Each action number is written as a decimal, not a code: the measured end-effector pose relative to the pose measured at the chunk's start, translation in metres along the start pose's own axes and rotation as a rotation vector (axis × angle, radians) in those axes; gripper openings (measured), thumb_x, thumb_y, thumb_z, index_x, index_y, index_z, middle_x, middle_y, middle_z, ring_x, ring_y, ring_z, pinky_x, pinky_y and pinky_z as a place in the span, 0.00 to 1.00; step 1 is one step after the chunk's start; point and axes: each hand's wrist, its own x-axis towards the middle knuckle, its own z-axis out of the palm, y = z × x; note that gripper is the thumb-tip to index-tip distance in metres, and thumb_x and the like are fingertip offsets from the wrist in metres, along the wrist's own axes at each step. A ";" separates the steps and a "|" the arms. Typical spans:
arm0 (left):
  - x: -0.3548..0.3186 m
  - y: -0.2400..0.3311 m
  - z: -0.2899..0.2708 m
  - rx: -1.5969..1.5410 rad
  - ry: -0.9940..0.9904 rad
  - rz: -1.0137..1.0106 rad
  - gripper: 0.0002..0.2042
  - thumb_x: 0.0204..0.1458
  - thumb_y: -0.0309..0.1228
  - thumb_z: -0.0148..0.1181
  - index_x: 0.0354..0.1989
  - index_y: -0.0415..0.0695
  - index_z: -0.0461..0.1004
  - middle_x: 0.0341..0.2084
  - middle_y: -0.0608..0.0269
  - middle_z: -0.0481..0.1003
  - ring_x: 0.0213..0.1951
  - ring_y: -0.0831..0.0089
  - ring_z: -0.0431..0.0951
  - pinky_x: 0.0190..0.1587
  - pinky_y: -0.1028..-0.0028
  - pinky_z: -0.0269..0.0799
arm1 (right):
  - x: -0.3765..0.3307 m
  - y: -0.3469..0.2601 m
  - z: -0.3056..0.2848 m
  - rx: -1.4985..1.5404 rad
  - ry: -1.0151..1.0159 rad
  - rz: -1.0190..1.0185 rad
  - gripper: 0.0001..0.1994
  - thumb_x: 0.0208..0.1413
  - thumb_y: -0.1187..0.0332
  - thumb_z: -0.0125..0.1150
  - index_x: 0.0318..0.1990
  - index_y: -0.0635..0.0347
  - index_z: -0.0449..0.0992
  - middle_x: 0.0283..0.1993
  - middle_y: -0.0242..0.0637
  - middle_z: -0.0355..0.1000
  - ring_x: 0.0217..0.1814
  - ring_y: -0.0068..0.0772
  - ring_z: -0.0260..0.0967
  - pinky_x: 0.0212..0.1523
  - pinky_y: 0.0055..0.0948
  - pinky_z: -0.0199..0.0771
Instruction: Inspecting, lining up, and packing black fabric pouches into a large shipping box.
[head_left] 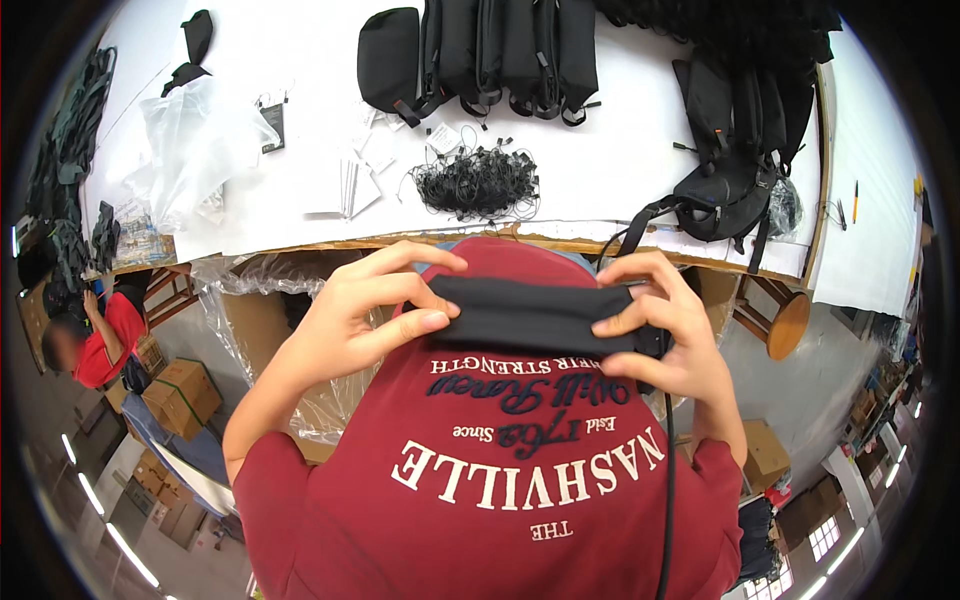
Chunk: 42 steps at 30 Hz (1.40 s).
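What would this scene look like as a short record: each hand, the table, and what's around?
Left hand: holds the left end of a black fabric piece
Right hand: holds its right end
White table: black bags, pile of black cords, clear plastic bag
Around: wooden stool at right; cardboard box at left

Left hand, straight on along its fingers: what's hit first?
The black fabric piece, already against the left hand. The right hand is at the piece's other end; exact depth along that line is unclear.
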 end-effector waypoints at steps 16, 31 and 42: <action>0.005 0.028 -0.007 -0.111 -0.157 -0.412 0.12 0.45 0.27 0.68 0.22 0.38 0.69 0.20 0.65 0.69 0.27 0.76 0.66 0.32 0.76 0.61 | -0.003 -0.012 -0.007 0.002 -0.086 0.328 0.12 0.48 0.71 0.68 0.26 0.65 0.68 0.24 0.31 0.62 0.24 0.22 0.55 0.26 0.23 0.58; 0.025 -0.057 0.005 -0.534 0.096 -0.436 0.11 0.61 0.28 0.51 0.51 0.42 0.70 0.39 0.62 0.75 0.42 0.82 0.73 0.48 0.81 0.66 | 0.019 0.027 0.009 0.087 -0.006 0.063 0.28 0.47 0.64 0.67 0.58 0.54 0.69 0.60 0.37 0.64 0.54 0.29 0.67 0.54 0.26 0.64; 0.022 -0.067 0.020 -0.268 0.330 -0.026 0.03 0.51 0.21 0.60 0.33 0.38 0.78 0.38 0.63 0.75 0.37 0.82 0.71 0.39 0.83 0.66 | 0.033 0.056 0.022 0.218 0.310 0.110 0.04 0.54 0.77 0.59 0.36 0.65 0.78 0.47 0.35 0.73 0.35 0.17 0.71 0.32 0.17 0.71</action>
